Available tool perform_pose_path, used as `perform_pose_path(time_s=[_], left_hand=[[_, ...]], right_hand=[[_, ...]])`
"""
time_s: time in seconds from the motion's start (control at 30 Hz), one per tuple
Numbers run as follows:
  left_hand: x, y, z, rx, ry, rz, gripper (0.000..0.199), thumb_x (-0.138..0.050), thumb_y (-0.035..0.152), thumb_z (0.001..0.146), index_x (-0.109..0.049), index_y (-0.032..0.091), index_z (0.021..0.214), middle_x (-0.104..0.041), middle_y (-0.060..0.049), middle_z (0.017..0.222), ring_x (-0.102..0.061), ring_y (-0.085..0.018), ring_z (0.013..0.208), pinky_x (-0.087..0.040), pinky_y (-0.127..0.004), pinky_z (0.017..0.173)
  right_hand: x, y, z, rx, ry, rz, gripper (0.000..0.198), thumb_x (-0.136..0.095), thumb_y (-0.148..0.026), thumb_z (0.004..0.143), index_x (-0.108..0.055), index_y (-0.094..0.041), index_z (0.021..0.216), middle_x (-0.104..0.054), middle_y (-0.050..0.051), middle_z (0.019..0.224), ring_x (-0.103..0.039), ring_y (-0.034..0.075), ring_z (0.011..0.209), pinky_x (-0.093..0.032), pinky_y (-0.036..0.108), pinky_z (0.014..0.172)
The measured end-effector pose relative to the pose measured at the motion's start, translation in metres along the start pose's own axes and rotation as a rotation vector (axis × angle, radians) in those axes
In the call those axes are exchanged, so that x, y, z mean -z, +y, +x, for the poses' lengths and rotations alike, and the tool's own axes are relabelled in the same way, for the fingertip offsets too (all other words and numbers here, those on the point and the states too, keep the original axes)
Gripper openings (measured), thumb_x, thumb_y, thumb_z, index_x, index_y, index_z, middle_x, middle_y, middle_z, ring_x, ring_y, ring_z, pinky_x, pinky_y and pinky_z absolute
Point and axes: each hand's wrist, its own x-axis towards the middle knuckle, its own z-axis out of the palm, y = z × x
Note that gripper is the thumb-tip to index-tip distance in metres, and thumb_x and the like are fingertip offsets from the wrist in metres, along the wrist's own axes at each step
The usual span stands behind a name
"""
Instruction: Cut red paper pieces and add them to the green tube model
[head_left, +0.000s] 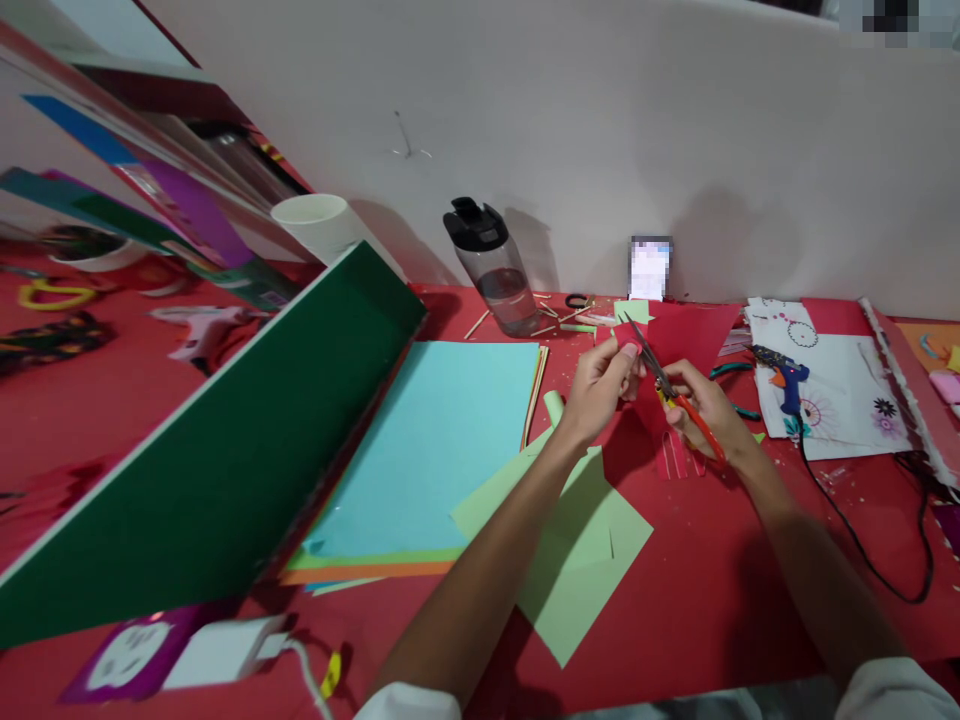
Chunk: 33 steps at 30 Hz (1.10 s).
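My right hand [705, 405] is closed around the handles of scissors [651, 358] with orange and yellow grips, their blades pointing up and to the left. With thumb and fingers pinched, my left hand [600, 385] holds a piece of red paper [631, 334] right beside the blades. Whether the blades are cutting into it I cannot tell. Behind the scissors a larger red sheet [697, 335] spreads out. Pale green paper [592, 535] lies under my left forearm, and small red paper strips [673, 458] rest just below my right hand.
A stack of coloured paper [450, 440], light blue on top, lies left of my arms, bordered by a green board [247, 430]. A water bottle [495, 275] and a phone [649, 268] stand by the wall. To the right, a blue glue gun [790, 385] with a black cord rests on patterned paper.
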Motion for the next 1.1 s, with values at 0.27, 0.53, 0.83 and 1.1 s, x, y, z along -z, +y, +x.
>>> perform_pose_path(time_s=[0.27, 0.53, 0.83, 1.1], left_hand=[[0.0, 0.0, 0.0, -0.005, 0.013, 0.012, 0.039, -0.064, 0.051, 0.096, -0.057, 0.02, 0.073, -0.054, 0.004, 0.061, -0.047, -0.009, 0.05, -0.04, -0.024, 0.052], [0.0, 0.003, 0.0, 0.004, 0.013, -0.003, 0.038, -0.065, 0.049, 0.095, -0.057, 0.02, 0.072, -0.052, 0.004, 0.061, -0.046, -0.009, 0.05, -0.039, -0.023, 0.051], [0.006, -0.004, 0.001, -0.006, 0.037, 0.024, 0.05, -0.06, 0.061, 0.099, -0.058, 0.02, 0.072, -0.053, 0.003, 0.06, -0.048, -0.01, 0.051, -0.038, -0.024, 0.053], [0.002, 0.002, 0.001, -0.012, 0.068, 0.036, 0.052, -0.065, 0.061, 0.095, -0.052, 0.02, 0.066, -0.053, 0.002, 0.062, -0.045, -0.009, 0.051, -0.038, -0.025, 0.052]], right_hand=[[-0.005, 0.001, 0.001, 0.004, 0.049, 0.004, 0.07, -0.068, -0.085, 0.082, -0.053, -0.024, 0.113, -0.048, -0.006, 0.075, -0.036, 0.009, 0.056, -0.035, 0.023, 0.053], [0.0, 0.004, 0.001, -0.003, 0.019, 0.003, 0.068, -0.068, -0.083, 0.083, -0.053, -0.024, 0.113, -0.048, -0.006, 0.076, -0.04, 0.01, 0.055, -0.037, 0.023, 0.053], [0.004, -0.001, 0.001, -0.009, -0.019, -0.019, 0.068, -0.067, -0.084, 0.083, -0.051, -0.024, 0.11, -0.046, -0.007, 0.075, -0.036, 0.009, 0.056, -0.035, 0.023, 0.054], [0.007, 0.007, 0.0, -0.004, -0.03, -0.064, 0.07, -0.067, -0.086, 0.082, -0.053, -0.025, 0.112, -0.046, -0.006, 0.078, -0.038, 0.012, 0.063, -0.035, 0.025, 0.058]])
